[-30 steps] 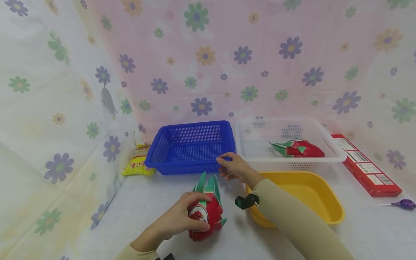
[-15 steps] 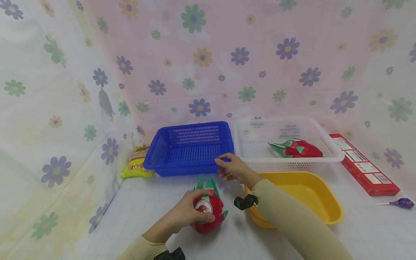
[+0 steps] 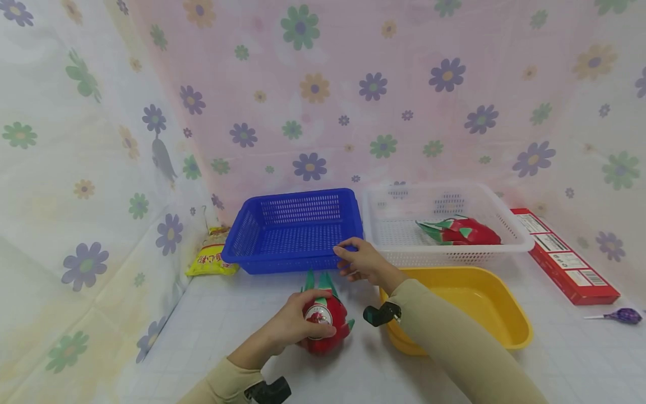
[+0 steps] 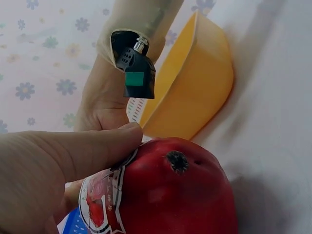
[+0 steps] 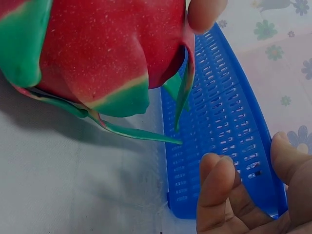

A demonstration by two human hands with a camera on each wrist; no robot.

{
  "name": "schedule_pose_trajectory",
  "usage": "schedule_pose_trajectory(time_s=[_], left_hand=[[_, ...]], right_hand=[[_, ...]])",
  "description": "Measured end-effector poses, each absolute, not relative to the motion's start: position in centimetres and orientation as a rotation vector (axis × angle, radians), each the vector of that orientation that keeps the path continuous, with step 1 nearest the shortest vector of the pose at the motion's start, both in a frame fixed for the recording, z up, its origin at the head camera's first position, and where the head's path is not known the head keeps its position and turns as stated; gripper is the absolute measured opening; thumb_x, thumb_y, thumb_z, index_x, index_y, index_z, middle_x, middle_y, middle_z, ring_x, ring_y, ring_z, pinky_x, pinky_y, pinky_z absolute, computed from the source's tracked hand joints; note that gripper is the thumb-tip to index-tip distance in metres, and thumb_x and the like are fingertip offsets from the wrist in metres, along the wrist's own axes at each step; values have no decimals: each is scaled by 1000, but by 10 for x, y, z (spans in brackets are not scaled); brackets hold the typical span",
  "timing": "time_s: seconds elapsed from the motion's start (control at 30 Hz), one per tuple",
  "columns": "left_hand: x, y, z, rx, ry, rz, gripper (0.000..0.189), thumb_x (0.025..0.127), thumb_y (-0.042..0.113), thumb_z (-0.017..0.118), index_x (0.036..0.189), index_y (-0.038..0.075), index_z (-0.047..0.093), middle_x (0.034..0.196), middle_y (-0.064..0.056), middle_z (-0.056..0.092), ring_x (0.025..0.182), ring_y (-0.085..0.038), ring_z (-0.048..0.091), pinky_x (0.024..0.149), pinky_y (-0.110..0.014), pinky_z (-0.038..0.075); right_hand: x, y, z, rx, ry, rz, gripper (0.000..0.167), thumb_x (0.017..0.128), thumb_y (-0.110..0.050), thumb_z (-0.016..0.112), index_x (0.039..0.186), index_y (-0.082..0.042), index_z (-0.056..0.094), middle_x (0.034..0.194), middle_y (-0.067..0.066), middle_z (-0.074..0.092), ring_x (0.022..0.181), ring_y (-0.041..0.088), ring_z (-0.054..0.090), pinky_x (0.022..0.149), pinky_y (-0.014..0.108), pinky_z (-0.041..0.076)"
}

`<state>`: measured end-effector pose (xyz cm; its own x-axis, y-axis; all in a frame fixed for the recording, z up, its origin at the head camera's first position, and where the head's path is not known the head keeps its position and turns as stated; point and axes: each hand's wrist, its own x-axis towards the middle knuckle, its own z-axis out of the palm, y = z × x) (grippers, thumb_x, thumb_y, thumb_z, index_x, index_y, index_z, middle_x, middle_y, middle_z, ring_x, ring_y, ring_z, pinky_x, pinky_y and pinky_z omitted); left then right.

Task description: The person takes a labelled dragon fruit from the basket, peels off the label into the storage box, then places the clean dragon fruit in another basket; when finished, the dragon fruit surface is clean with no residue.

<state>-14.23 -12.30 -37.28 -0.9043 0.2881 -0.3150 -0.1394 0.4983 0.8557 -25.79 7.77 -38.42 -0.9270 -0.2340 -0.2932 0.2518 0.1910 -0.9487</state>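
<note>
My left hand [image 3: 296, 324] grips a red dragon fruit [image 3: 338, 325] with green leaf tips and a round white label. Seen from the left wrist, the thumb lies along the label, beside the dark stem end of the dragon fruit [image 4: 190, 195]. The leaves point toward the blue basket [image 3: 282, 264]. At that basket's front right corner is my right hand [image 3: 368, 261], fingers loosely bent with nothing held between them. In the right wrist view, a gap shows between its thumb and fingers [image 5: 217, 180]; whether they touch the basket I cannot tell.
A white basket [image 3: 404, 255] with a second dragon fruit [image 3: 474, 231] stands right of the blue one. The yellow basin [image 3: 504, 306] sits under my right forearm. A red box [image 3: 570, 261] and purple lollipop [image 3: 626, 315] lie far right, a yellow packet [image 3: 212, 259] far left.
My left hand has moved the dragon fruit slightly forward, toward the blue basket, and a little to the right. Its label has shifted along. The right hand stays almost where it was.
</note>
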Motion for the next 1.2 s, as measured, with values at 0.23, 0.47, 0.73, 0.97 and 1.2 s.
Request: schedule_pose_trajectory(time_s=[0.23, 0.47, 0.73, 0.97, 1.2], left_hand=[[-140, -123, -379, 212, 2407, 1350, 70, 78, 36, 83, 141, 32, 52, 137, -24, 40, 116, -36, 53, 79, -52, 60], [-139, -125, -382, 283, 2439, 1320, 79, 79, 44, 81, 148, 32, 44, 145, -27, 35, 124, -42, 50, 90, -60, 55], [-139, -135, -388, 303, 2366, 1372, 87, 79, 42, 81, 152, 35, 35, 157, -25, 19, 137, -51, 35, 100, -63, 48], [-139, -143, -389, 284, 2366, 1438, 86, 78, 39, 83, 151, 35, 38, 161, -25, 11, 137, -50, 36, 99, -66, 46], [-137, -137, -392, 284, 2373, 1520, 75, 77, 33, 84, 144, 34, 49, 162, -23, 12, 143, -55, 22, 102, -69, 41]], right_hand=[[-258, 78, -384, 10, 2091, -1786, 43, 98, -36, 59, 133, -13, 49, 106, 17, 66, 74, 20, 67, 61, 28, 57], [-258, 78, -382, 13, 2106, -1781, 44, 99, -37, 58, 135, -13, 48, 107, 18, 66, 75, 21, 67, 61, 29, 57], [-257, 77, -385, 37, 2099, -1784, 45, 98, -38, 60, 134, -13, 48, 104, 15, 67, 74, 20, 67, 60, 28, 56], [-255, 76, -386, 40, 2107, -1786, 45, 98, -37, 59, 135, -13, 48, 103, 15, 67, 77, 23, 69, 61, 29, 57], [-256, 76, -384, 27, 2117, -1788, 47, 98, -39, 58, 136, -13, 47, 109, 20, 67, 77, 23, 69, 60, 28, 57]])
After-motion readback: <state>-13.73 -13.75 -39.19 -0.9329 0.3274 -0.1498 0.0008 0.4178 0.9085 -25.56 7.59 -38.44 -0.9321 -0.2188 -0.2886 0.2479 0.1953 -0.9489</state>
